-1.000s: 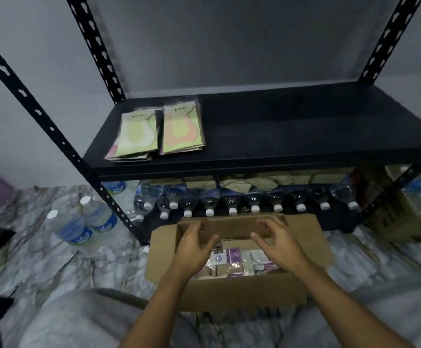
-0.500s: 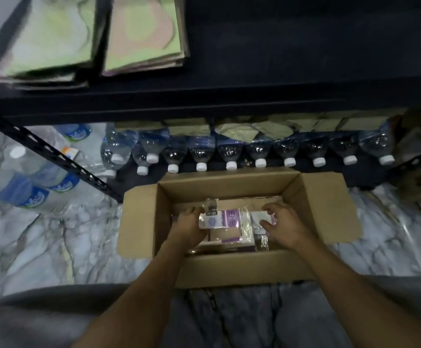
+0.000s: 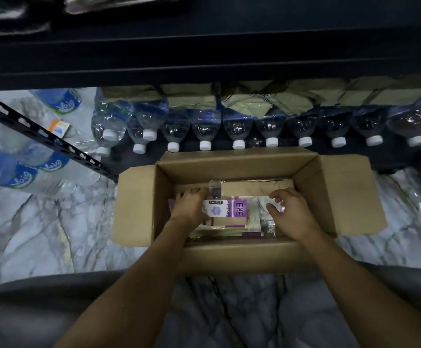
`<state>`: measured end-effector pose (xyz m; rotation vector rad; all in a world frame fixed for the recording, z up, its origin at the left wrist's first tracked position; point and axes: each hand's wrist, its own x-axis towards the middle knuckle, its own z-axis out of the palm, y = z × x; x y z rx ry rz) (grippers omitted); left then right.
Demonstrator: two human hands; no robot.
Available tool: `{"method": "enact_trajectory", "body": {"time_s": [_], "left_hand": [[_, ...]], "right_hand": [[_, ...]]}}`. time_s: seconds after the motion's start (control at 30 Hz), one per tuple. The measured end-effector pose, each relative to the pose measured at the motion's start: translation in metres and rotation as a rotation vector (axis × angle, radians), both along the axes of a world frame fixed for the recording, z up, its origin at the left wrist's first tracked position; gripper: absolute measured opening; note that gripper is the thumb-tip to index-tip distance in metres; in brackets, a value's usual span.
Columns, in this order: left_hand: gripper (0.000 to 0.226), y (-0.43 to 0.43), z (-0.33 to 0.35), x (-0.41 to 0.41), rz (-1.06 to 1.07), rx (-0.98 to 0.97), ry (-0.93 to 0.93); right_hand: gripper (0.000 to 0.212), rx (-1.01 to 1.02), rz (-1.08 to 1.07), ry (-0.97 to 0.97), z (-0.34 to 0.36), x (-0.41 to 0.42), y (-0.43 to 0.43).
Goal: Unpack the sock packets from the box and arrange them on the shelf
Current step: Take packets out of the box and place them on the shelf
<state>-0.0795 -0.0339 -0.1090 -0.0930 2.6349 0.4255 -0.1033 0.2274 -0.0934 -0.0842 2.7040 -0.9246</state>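
- Our left hand [image 3: 190, 209] curls round the left end of a purple-labelled clear plastic sock packet [image 3: 229, 209], which lies on top of the pile inside the open brown cardboard box [image 3: 229, 167].
- Our right hand [image 3: 292, 214] rests its curled fingers on a neighbouring clear-wrapped packet [image 3: 262, 207]; we cannot tell whether it grips.
- The box sits on the grey marble floor [image 3: 41, 234], just beside the front edge of the black metal shelf [image 3: 204, 59].

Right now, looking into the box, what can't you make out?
Head view:
Count of sock packets in the box: both hands cover the stack.
Packets on the shelf: cut off by the top edge.
Whether left hand or right hand grips a packet: too dim.
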Motion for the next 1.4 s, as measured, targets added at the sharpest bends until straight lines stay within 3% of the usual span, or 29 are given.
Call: {"method": "enact_trajectory", "body": {"time_s": [0.13, 0.37, 0.67, 0.83, 1.1, 1.4], "left_hand": [[0.028, -0.008, 0.012, 0.013, 0.099, 0.221, -0.123], [0.024, -0.004, 0.025, 0.032, 0.13, 0.368, -0.159], [0.035, -0.001, 0.021, 0.028, 0.137, 0.392, -0.083], [0.029, 0.002, 0.009, 0.023, 0.156, 0.359, -0.11], [0.082, 0.006, -0.009, 0.008, 0.096, 0.227, -0.209], [0.054, 0.007, -0.015, 0.006, 0.014, 0.07, -0.169]], "right_hand": [[0.018, -0.032, -0.046, -0.022, 0.007, 0.004, 0.0], [0.015, -0.08, -0.079, -0.003, 0.02, 0.015, -0.001], [0.014, -0.101, -0.085, -0.008, 0.027, 0.013, 0.0], [0.014, -0.094, -0.097, -0.012, 0.023, 0.011, 0.002], [0.016, -0.106, -0.118, -0.014, 0.019, 0.002, 0.005], [0.015, -0.132, -0.119, 0.014, 0.018, 0.0, 0.005]]}}
